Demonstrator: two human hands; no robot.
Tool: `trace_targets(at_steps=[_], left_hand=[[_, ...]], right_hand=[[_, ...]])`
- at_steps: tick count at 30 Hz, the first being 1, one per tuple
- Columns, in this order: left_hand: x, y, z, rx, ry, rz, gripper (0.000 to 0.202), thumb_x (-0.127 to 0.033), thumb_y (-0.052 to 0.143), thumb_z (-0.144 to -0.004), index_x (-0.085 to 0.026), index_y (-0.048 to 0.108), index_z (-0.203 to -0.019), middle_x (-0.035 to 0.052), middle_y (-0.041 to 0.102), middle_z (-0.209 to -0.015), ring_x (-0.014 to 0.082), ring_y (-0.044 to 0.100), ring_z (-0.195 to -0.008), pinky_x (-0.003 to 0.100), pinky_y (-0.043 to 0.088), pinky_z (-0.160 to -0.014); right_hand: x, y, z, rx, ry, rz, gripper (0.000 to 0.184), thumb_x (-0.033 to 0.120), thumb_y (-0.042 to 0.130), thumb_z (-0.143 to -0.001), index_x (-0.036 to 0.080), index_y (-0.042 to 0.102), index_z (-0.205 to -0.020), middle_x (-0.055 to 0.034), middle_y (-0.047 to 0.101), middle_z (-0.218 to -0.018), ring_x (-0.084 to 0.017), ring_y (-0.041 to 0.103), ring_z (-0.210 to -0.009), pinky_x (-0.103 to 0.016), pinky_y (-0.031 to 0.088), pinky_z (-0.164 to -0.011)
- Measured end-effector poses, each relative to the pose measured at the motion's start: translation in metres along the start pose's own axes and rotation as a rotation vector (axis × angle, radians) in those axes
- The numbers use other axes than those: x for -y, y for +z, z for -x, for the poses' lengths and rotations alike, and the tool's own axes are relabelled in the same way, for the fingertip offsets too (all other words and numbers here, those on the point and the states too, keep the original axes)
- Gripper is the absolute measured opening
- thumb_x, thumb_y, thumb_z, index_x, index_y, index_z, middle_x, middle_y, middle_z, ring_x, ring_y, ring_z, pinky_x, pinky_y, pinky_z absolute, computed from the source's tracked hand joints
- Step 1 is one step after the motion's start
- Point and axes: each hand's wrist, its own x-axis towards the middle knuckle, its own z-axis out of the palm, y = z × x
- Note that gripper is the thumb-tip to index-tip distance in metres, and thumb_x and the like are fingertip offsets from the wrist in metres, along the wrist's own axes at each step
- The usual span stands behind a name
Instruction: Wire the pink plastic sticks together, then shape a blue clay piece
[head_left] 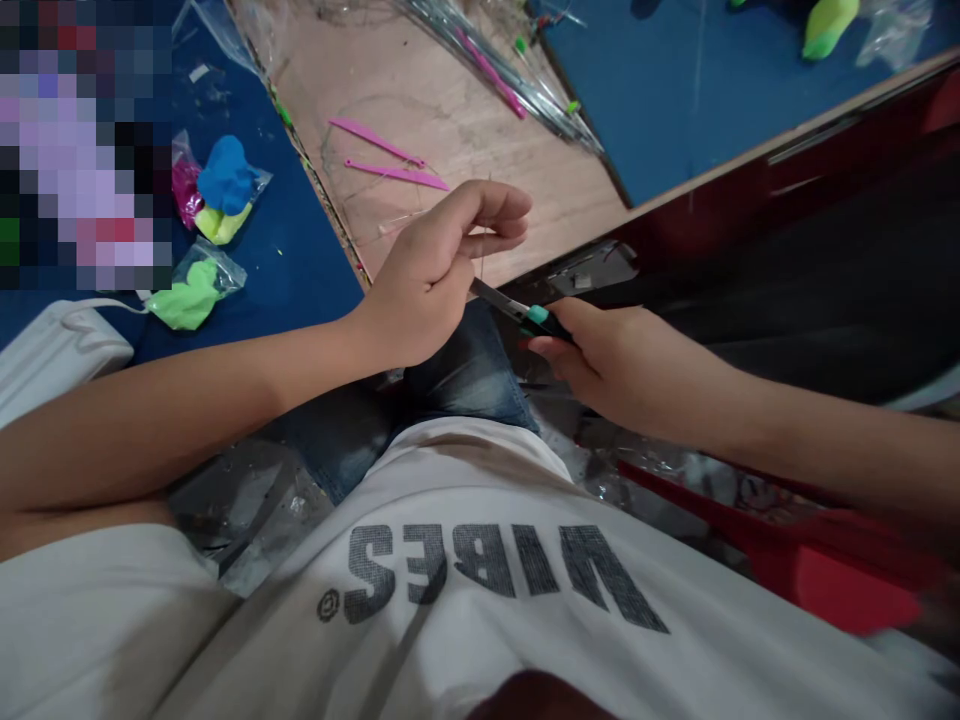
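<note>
My left hand [442, 265] is raised over the near edge of the wooden board, fingers curled and thumb closed in. A thin wire or thread [482, 250] runs down from its fingers. My right hand [619, 360] grips a narrow metal-bladed tool [536, 315] with a teal and black handle; its exact kind is unclear. The blade's tip reaches the underside of my left hand, close to the thin strand. Beyond my left hand, two pink plastic modelling knives [397, 175] lie on the board [457, 110].
Bundled silvery wires [495, 70] and a pink stick lie at the board's far side. Bagged blue clay [225, 172] and green clay [187, 295] rest on the blue surface at left, near a white device [67, 345]. A red object [840, 580] is low at right.
</note>
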Motion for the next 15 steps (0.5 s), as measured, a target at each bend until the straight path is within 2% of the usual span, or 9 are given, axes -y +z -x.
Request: trace_targets(at_steps=[2, 5, 9, 11, 15], left_hand=[[0.000, 0.001, 0.001, -0.004, -0.005, 0.004, 0.041, -0.013, 0.059, -0.092, -0.024, 0.077, -0.127, 0.0040, 0.076, -0.134, 0.0274, 0.071, -0.142, 0.044, 0.065, -0.112], [0.000, 0.000, 0.001, 0.006, -0.021, -0.047, 0.042, -0.014, 0.057, -0.092, -0.023, 0.076, -0.129, 0.0052, 0.076, -0.135, 0.0280, 0.070, -0.145, 0.043, 0.065, -0.111], [0.002, -0.003, 0.000, 0.034, 0.064, -0.070, 0.043, -0.015, 0.058, -0.092, -0.024, 0.076, -0.129, 0.0039, 0.075, -0.135, 0.0281, 0.070, -0.145, 0.045, 0.064, -0.114], [0.004, -0.004, 0.000, 0.037, 0.091, -0.095, 0.044, -0.014, 0.058, -0.091, -0.024, 0.077, -0.129, 0.0039, 0.076, -0.136, 0.0286, 0.071, -0.145, 0.046, 0.065, -0.113], [0.006, -0.007, -0.001, 0.073, 0.161, -0.143, 0.048, -0.011, 0.054, -0.092, -0.024, 0.076, -0.132, 0.0045, 0.076, -0.136, 0.0279, 0.073, -0.144, 0.047, 0.066, -0.113]], right_hand=[[0.004, -0.001, -0.004, -0.004, 0.030, -0.038, 0.026, 0.042, 0.053, -0.108, 0.030, 0.039, -0.091, 0.0006, 0.050, -0.064, -0.022, 0.045, -0.056, -0.036, 0.025, -0.063], [0.008, -0.003, -0.011, 0.026, 0.060, -0.130, 0.031, 0.042, 0.059, -0.108, 0.029, 0.043, -0.086, 0.0015, 0.054, -0.065, -0.020, 0.048, -0.057, -0.034, 0.031, -0.062], [0.011, -0.003, -0.023, 0.229, 0.119, -0.431, 0.025, 0.034, 0.061, -0.105, 0.027, 0.052, -0.083, -0.0001, 0.060, -0.069, -0.021, 0.055, -0.063, -0.035, 0.041, -0.062], [0.013, -0.003, -0.027, 0.293, 0.140, -0.554, 0.026, 0.029, 0.057, -0.105, 0.027, 0.051, -0.079, -0.0012, 0.059, -0.066, -0.022, 0.054, -0.062, -0.035, 0.042, -0.060], [0.020, -0.004, -0.031, 0.299, 0.136, -0.661, 0.021, 0.019, 0.061, -0.097, 0.026, 0.051, -0.079, -0.0004, 0.052, -0.064, -0.020, 0.047, -0.059, -0.035, 0.039, -0.059]])
